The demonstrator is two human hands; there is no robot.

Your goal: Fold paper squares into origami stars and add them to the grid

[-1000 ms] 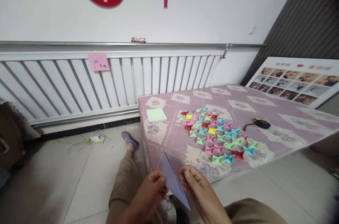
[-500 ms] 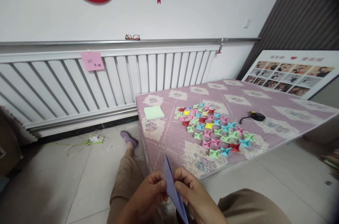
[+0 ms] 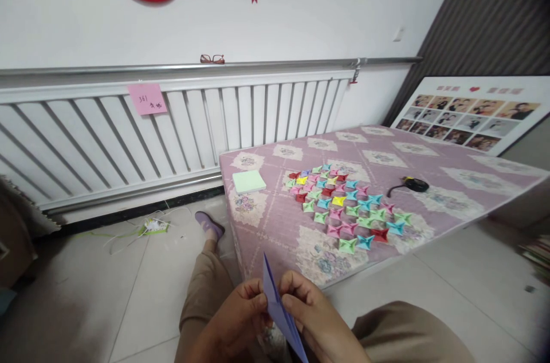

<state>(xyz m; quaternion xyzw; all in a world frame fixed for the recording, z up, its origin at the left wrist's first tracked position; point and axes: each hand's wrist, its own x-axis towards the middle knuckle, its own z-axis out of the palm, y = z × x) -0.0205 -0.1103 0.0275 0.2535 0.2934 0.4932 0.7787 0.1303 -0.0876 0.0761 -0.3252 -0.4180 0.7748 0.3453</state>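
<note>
A folded sheet of blue-violet paper [image 3: 278,308] stands edge-up between my hands at the bottom of the view. My left hand [image 3: 240,317] pinches its left side, fingers closed. My right hand [image 3: 311,320] pinches the right side with thumb and fingers pressed together. Both hands hover over my lap, just in front of the low table [image 3: 451,185] with its pink patterned cloth. On the cloth lies a patch of several small folded paper pieces [image 3: 344,208] in many colours.
A pale green paper pad [image 3: 249,181] lies at the table's near left corner, and a black strap-like object [image 3: 410,185] to the right. White radiator [image 3: 172,134] with a pink note [image 3: 147,98] behind. Framed photo board [image 3: 468,114] at right. Scraps [image 3: 152,227] on the floor.
My hands have drawn closer together on the paper, and its visible face has narrowed to an edge-on sliver. The view has shifted slightly down and right.
</note>
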